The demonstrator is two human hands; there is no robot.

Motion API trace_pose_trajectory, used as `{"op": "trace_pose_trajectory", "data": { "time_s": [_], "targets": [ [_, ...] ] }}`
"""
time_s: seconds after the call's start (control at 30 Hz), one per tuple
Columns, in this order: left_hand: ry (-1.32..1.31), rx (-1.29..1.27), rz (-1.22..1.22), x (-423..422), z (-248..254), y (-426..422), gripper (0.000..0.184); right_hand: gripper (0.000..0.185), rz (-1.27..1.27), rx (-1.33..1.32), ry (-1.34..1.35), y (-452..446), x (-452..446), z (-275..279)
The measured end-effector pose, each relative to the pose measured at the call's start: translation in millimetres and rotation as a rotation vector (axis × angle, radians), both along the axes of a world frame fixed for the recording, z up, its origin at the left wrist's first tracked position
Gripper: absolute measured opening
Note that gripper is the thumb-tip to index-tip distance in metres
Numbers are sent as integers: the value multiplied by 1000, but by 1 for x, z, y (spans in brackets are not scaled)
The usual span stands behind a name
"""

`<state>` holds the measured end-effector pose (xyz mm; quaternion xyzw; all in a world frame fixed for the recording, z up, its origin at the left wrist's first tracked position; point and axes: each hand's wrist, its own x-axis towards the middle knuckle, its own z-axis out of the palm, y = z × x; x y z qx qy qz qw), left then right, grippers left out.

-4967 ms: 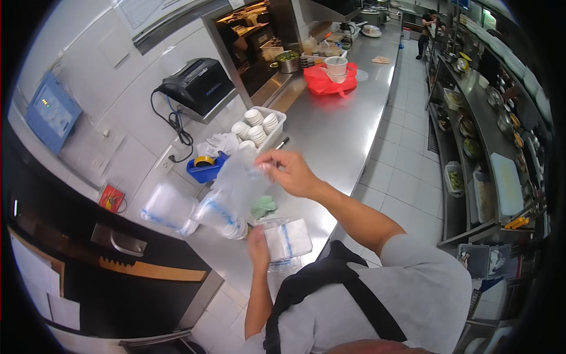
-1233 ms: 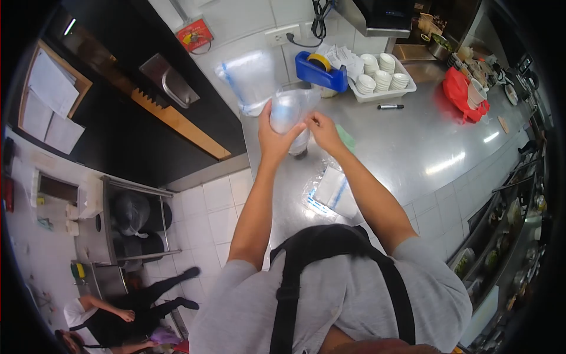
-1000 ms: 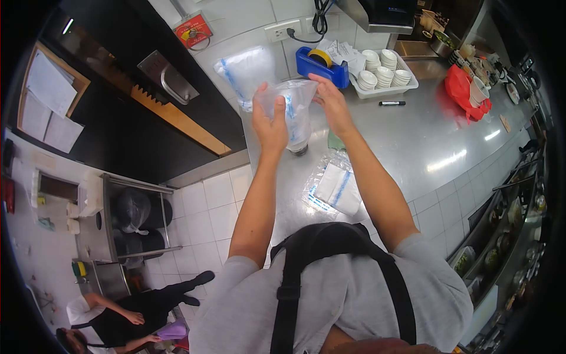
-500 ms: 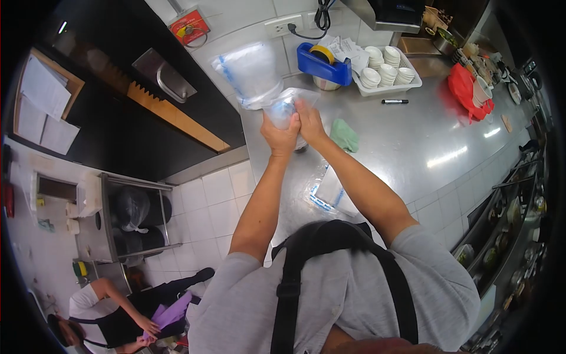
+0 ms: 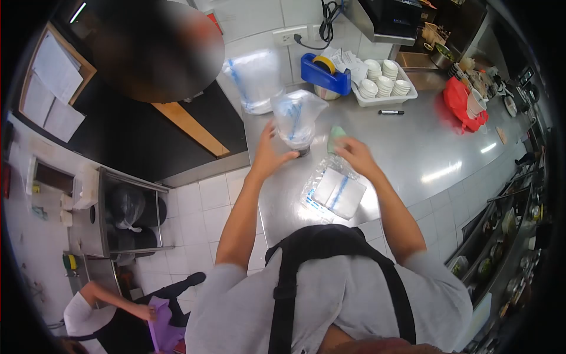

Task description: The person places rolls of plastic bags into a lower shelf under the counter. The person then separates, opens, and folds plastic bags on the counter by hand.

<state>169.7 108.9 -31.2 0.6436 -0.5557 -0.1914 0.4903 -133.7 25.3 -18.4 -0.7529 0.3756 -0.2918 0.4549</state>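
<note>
A clear plastic bag with blue print (image 5: 296,121) stands upright on the steel counter, gathered round something with a dark base; its contents are hard to make out. My left hand (image 5: 270,158) is just left of the bag, fingers spread and holding nothing. On the other side, my right hand (image 5: 359,158) is slightly blurred, its bent fingers on a green cloth (image 5: 336,137). Nearer my body lies a flat stack of white bags with a blue stripe (image 5: 341,193), partly in a clear wrapper (image 5: 312,197).
Behind are more plastic bags (image 5: 254,79), a blue tape dispenser (image 5: 325,75) and a white basket (image 5: 386,99) of small cups. A marker (image 5: 391,112) and red bag (image 5: 461,103) lie rightward. A blurred dark round shape (image 5: 159,53) covers the upper left. A co-worker holds purple cloth (image 5: 164,324).
Both hands have let go of the plastic bag and moved apart. My right hand has come down to the green cloth. A dark blurred shape has entered at the upper left.
</note>
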Motion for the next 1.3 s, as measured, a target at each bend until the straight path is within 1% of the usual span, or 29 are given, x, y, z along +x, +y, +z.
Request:
{"op": "trace_pose_trajectory", "data": {
  "time_s": [0.03, 0.07, 0.1, 0.13, 0.17, 0.2, 0.23, 0.27, 0.3, 0.33, 0.37, 0.4, 0.43, 0.47, 0.57, 0.6, 0.63, 0.67, 0.7, 0.73, 0.77, 0.8, 0.9, 1.0, 1.1, 1.2, 1.23, 1.3],
  "targets": [
    [202, -33, 146, 22, -32, 45, 92, 30, 90, 207, 16, 20, -86, 3],
    [203, 15, 204, 37, -42, 75, 76, 29, 88, 362, 12, 47, -132, 2],
    [318, -20, 346, 45, -71, 107, 60, 29, 158, 547, -19, 73, -173, -1],
    [202, -30, 481, 63, -112, 141, 47, 29, 76, 870, -241, 103, -213, -42],
    [224, 141, 632, 68, -138, 179, 40, 29, -39, 1032, -224, 131, -241, -80],
    [273, 288, 704, 82, -193, 221, 35, 30, -154, 1195, -209, 160, -261, -119],
    [450, 457, 703, 90, -238, 265, 28, 31, -276, 1276, -63, 189, -273, -162],
    [224, 700, 446, 93, -275, 306, 24, 33, -349, 1284, 94, 221, -282, -212],
    [-29, 845, 169, 92, -303, 343, 22, 42, -356, 1324, 231, 253, -294, -276],
    [-407, 838, -383, 89, -307, 364, 28, 48, -444, 1358, 484, 278, -279, -325],
    [-367, 909, -488, 78, -295, 372, 29, 55, -505, 1442, 548, 298, -262, -362],
    [-280, 1009, -477, 73, -280, 375, 30, 61, -538, 1516, 401, 313, -237, -394],
    [-257, 1048, -440, 76, -261, 375, 31, 68, -571, 1593, 256, 328, -212, -424],
    [-275, 1066, -438, 81, -238, 369, 31, 72, -621, 1626, 193, 339, -189, -467],
    [-403, 1066, -497, 108, -172, 356, 34, 89, -982, 1472, 108, 370, -146, -610],
    [-419, 1091, -470, 112, -151, 346, 35, 95, -1079, 1457, 5, 384, -133, -642],
    [-265, 1192, -308, 101, -128, 331, 37, 82, -1217, 1466, -406, 398, -130, -662],
    [-113, 1263, -124, 83, -99, 311, 39, 71, -1230, 1505, -501, 411, -120, -683],
    [23, 1283, -41, 86, -95, 317, 41, 59, -1245, 1545, -595, 421, -111, -697],
    [155, 1295, 51, 88, -91, 322, 44, 57, -1256, 1565, -633, 422, -101, -694],
    [-56, 1200, -207, 108, -113, 336, 45, 56, -1253, 1571, -646, 419, -92, -679],
    [-122, 1193, -296, 110, -120, 340, 45, 54, -1240, 1566, -657, 416, -87, -664],
    [-103, 1305, -313, 97, -127, 335, 47, 48, -1176, 1531, -742, 413, -87, -622],
    [-97, 1334, -340, 90, -133, 326, 48, 43, -1078, 1517, -826, 422, -109, -585],
    [-103, 1350, -382, 87, -137, 318, 49, 36, -1030, 1587, -668, 421, -139, -530],
    [-105, 1346, -431, 80, -141, 297, 51, 32, -1062, 1657, -1048, 427, -110, -587],
    [-105, 1344, -446, 80, -140, 290, 51, 32, -1117, 1675, -876, 424, -106, -599],
    [-102, 1420, -332, 71, -127, 287, 49, 31, -1208, 1692, -525, 412, -97, -614]
  ]
}}
